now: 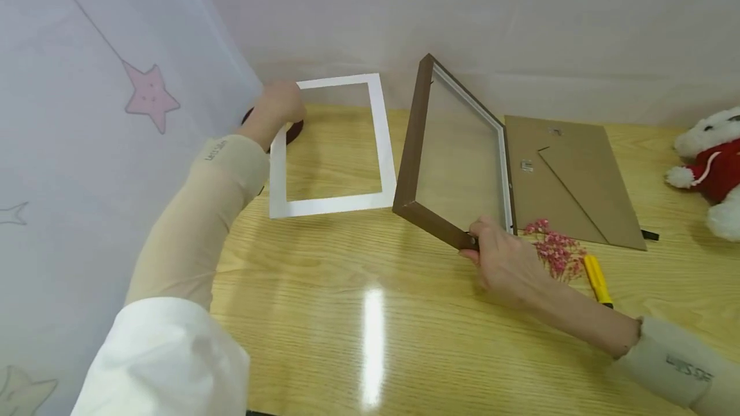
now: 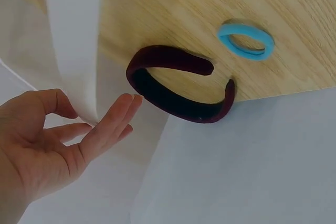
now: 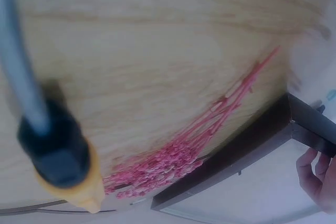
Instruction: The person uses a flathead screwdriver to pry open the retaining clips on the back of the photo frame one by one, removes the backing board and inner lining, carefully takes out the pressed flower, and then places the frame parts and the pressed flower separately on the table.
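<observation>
My left hand (image 1: 280, 104) pinches the upper left corner of a white picture mat (image 1: 381, 140), a thin rectangular border with an open middle. In the left wrist view, the thumb and index finger hold its edge while the other fingers extend. My right hand (image 1: 509, 262) grips the near side of a brown picture frame (image 1: 412, 140), holding it tilted, with a clear pane (image 1: 462, 140) inside. The frame stands to the right of the mat. A brown backing board (image 1: 566, 178) with a stand flap lies flat behind the frame's right side.
Pink dried flowers (image 1: 557, 252) and a yellow-handled screwdriver (image 1: 597, 280) lie near my right hand. A dark red headband (image 2: 152, 56) and a light blue ring (image 2: 242, 28) rest by my left hand. A white plush toy (image 1: 719, 159) in red sits far right. Curtain fabric (image 1: 376, 18) borders the table.
</observation>
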